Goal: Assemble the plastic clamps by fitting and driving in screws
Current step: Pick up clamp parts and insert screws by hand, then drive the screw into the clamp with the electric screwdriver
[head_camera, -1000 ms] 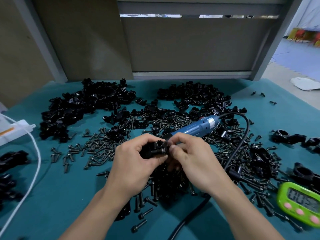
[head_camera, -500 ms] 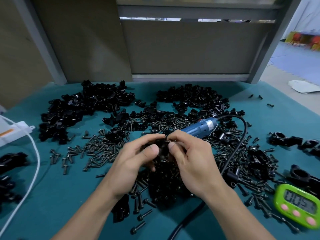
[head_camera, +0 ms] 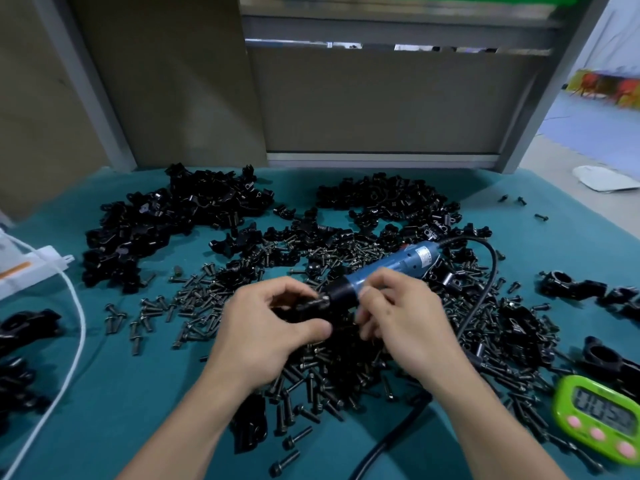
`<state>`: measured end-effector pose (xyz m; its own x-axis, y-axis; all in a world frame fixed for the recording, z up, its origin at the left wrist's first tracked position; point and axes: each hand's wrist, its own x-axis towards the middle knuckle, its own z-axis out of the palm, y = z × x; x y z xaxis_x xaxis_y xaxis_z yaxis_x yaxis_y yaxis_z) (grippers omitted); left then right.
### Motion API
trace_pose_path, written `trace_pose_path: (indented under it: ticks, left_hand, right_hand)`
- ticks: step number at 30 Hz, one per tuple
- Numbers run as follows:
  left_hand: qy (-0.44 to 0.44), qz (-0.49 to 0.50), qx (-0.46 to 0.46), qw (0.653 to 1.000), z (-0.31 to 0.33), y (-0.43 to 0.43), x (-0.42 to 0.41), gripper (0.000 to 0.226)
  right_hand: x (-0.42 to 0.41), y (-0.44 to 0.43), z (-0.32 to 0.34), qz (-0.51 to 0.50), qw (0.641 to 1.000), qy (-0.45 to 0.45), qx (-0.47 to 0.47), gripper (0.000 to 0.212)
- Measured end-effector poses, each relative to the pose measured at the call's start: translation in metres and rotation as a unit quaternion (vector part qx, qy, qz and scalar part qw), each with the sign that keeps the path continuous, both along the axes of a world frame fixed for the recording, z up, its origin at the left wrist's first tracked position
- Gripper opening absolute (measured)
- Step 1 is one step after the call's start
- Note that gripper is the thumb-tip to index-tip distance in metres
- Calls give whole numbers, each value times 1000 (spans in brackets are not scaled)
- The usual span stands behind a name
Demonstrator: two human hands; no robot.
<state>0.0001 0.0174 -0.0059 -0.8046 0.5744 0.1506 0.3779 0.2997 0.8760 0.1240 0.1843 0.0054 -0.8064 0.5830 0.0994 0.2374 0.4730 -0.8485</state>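
On a teal-covered table (head_camera: 104, 410), seen from the head camera looking down, a person's two bare hands meet at the centre above a dense spill of black screws (head_camera: 332, 375). The left hand (head_camera: 263, 327) grasps a small black plastic clamp (head_camera: 308, 308), thumb below and fingers curled over the top, lifted just clear of the pile, probably to steady it and turn its screw hole toward the other hand. The right hand (head_camera: 408, 320) has its fingers bent in at the clamp's right end. I cannot tell whether they pinch a screw or the clamp itself; I would judge a screw is being fitted. Just behind the fingers a blue electric screwdriver (head_camera: 398, 265) lies with its dark nose toward the clamp, likely kept close for driving, and its black cord (head_camera: 485, 289) loops off to the right. Heaps of loose clamp parts (head_camera: 166, 223) sit farther back within reach. Joined clamps (head_camera: 568, 282) rest apart at the right, above a green timer (head_camera: 599, 414). A white cable (head_camera: 76, 323) crosses the left edge.
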Motion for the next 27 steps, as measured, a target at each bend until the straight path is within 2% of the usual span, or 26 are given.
trace_pose_path:
  ticks: [2,5,8,11,15,17,19,22,24,27]
  left_hand:
    - [16,97,-6,995,-1,-7,-7,39]
    - [-66,199,66,975,3,-9,-17,27]
    - [-163,231,108,953,3,-1,-22,24]
    - [-240,212,139,937,5,3,-25,27]
    - [-258,176,147,939,5,0,-30,29]
    - [-269,163,133,940,2,-2,-30,29]
    - [-269,153,112,944,-1,-3,-30,22]
    - [-196,139,55,969,-3,-4,-28,19]
    - [-156,122,19,980,-3,-4,-24,18]
    - [-98,89,-34,991,-1,-6,-17,23]
  right_hand:
    - [3,13,-2,-114,985,-15,-131,17]
    - [-1,27,4,-190,941,-23,-280,30]
    - [-22,33,12,-220,927,-47,-301,39]
    - [-50,34,19,-255,910,-84,-316,51]
    - [-79,34,24,-260,895,-167,-322,62]
    - [-86,32,30,-265,882,-172,-350,57]
    - [-86,26,35,-280,865,-141,-392,46]
    - [-73,19,36,-319,813,13,-487,40]
    - [-59,16,40,-308,766,100,-555,34]
    - [-44,18,47,-260,720,174,-620,28]
